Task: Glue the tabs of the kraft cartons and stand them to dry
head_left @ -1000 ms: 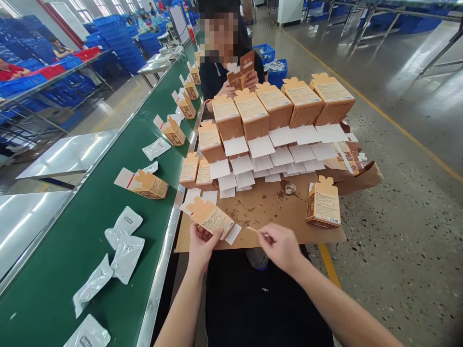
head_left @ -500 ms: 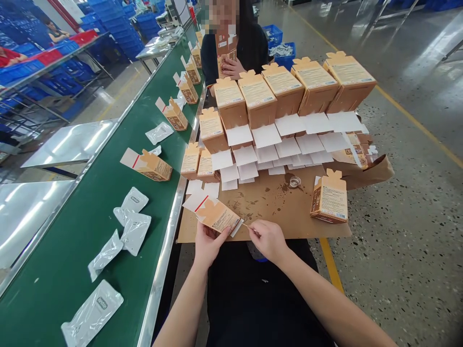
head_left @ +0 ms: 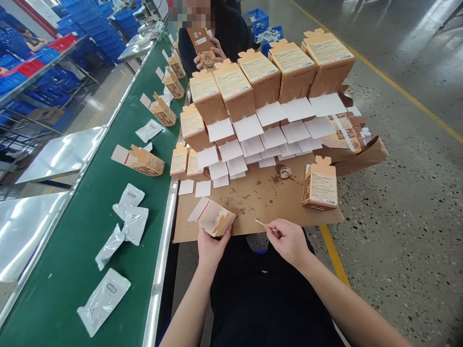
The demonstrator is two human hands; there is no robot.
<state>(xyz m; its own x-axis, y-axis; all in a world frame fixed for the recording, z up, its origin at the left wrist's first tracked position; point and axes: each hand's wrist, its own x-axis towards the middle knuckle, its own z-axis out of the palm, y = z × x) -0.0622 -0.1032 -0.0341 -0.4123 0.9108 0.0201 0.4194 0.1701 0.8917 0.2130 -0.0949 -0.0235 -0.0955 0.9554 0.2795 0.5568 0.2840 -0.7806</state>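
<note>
My left hand (head_left: 212, 246) is closed round a small carton (head_left: 213, 217) at the table's near edge. The carton lies tilted, its white flap with a red strip pointing up and left. In my right hand (head_left: 287, 241) a cotton swab (head_left: 261, 223) is pinched, its pale tip pointing left, apart from the carton. A small clear dish (head_left: 285, 172) stands on the brown cardboard sheet (head_left: 249, 217) among dark wet spots. Right of it one carton (head_left: 320, 185) stands upright with its top tabs up.
Stacked cartons (head_left: 231, 89) with white flaps hanging out fill the table's far side. On my left runs a green conveyor (head_left: 72, 270) with silvery pouches (head_left: 104, 301) and open cartons (head_left: 139, 160). Across the stack, a co-worker (head_left: 231, 33) holds a carton.
My left hand has turned the carton so its tabbed end faces me. My right hand has drawn the swab away rightward and slightly down. The camera view has shifted a little.
</note>
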